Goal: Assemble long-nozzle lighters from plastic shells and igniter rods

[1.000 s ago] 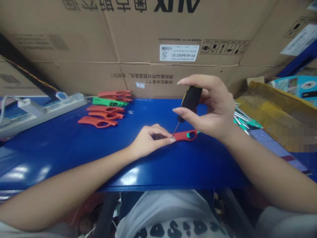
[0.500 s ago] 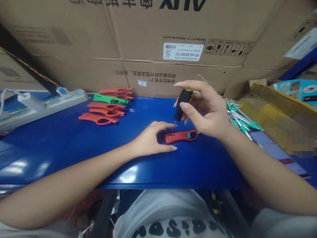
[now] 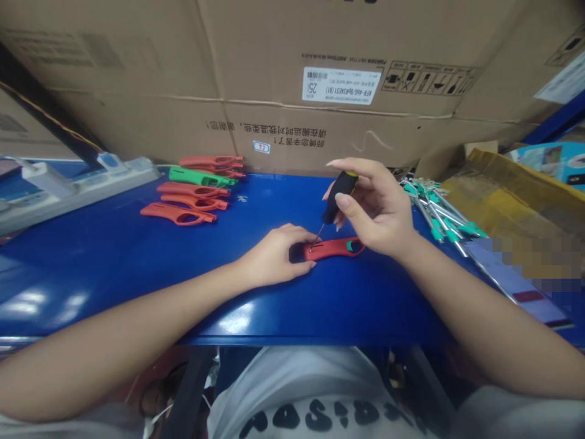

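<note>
Our left hand (image 3: pixel 274 256) has drawn back along the red handle (image 3: pixel 336 247) since a second ago. Then its fingertips pinched right at the screwdriver tip. Now they sit at the handle's left end, and the tip stands clear on the plastic.

Nearest to us is our white shirt (image 3: pixel 311 390) with black lettering, below the edge of the blue table (image 3: pixel 137 274). Both forearms reach in over that edge. The left hand lies low on the table, fingers loosely curled about the left end of the red handle, thumb behind it and forefinger in front, touching it. The red handle lies flat near the middle of the table, pointing left to right, with a bit of teal showing at its right end.

Above it, our right hand (image 3: pixel 379 213) grips the screwdriver (image 3: pixel 337 194). Thumb and fingers are closed round its black, yellow-capped grip. The tool tilts, its thin shaft coming down onto the left part of the red handle, just beside our left fingertips.

Further right lies a heap of teal-handled metal parts (image 3: pixel 439 216), and beyond it a yellow-brown bag (image 3: pixel 503 189). To the far left, a row of orange handles (image 3: pixel 183 210) with one green handle (image 3: pixel 196 177) among them lies well apart from our hands. A white power strip (image 3: pixel 77 189) lies left of those. Cardboard boxes (image 3: pixel 137 122) close off the back, one bearing a white label (image 3: pixel 340 85).
</note>
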`<state>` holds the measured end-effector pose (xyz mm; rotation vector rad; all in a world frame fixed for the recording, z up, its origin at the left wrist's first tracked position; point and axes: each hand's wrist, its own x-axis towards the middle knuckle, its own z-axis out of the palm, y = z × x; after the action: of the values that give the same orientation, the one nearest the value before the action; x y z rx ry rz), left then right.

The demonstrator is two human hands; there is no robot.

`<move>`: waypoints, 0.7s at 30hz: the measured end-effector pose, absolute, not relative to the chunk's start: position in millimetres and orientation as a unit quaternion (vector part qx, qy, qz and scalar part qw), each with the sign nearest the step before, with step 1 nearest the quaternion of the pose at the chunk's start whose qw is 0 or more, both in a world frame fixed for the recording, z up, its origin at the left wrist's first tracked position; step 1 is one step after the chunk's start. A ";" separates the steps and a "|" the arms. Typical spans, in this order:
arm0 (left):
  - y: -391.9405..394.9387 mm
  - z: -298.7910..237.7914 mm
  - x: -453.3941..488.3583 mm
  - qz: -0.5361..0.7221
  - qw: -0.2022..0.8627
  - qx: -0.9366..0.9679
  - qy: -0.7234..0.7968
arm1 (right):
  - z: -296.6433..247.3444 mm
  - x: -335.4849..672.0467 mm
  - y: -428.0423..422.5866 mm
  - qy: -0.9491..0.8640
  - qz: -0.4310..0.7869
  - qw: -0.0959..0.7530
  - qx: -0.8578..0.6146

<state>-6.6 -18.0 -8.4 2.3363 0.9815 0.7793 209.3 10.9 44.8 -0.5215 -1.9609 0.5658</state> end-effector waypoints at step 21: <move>-17.1 -8.9 -6.2 0.284 0.266 0.849 0.357 | 44.5 210.8 7.2 -0.847 0.204 0.450 -0.196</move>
<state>-6.2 -17.1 -8.9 2.2934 0.9654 0.7678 210.8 7.2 44.5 -0.4849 -2.0933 0.5046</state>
